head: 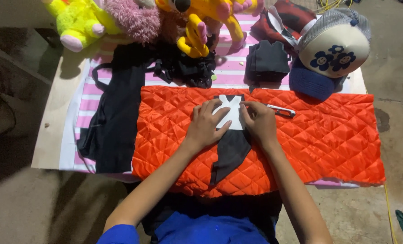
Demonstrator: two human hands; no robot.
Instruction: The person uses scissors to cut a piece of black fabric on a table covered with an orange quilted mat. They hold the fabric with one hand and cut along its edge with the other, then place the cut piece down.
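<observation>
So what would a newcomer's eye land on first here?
The bright orange quilted fabric spread across the table's middle. On it, the left hand and right hand press a white paper piece onto a black cloth strip. Behind, plush toys line the far edge, with a cap at far right.

No package, label, sign or screen shows anywhere on the surface (52, 131) or on the floor around it. Nothing here carries a printed tag or a display of any kind.
</observation>
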